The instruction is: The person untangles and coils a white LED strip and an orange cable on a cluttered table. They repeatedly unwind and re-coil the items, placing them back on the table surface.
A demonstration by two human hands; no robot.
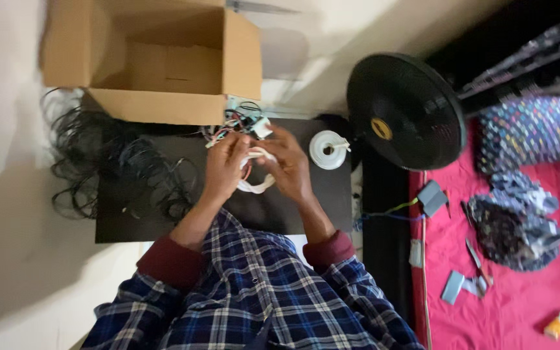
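where both hands meet — white coil between fingers

I see a white cable coil held up between my two hands over the black mat, just below the open cardboard box. It is wound into a loose ring, thin and pale, with its lower loop hanging free under my fingers and its upper part hidden by them. A few red and coloured wires show through the ring's middle; I cannot tell whether they join it.
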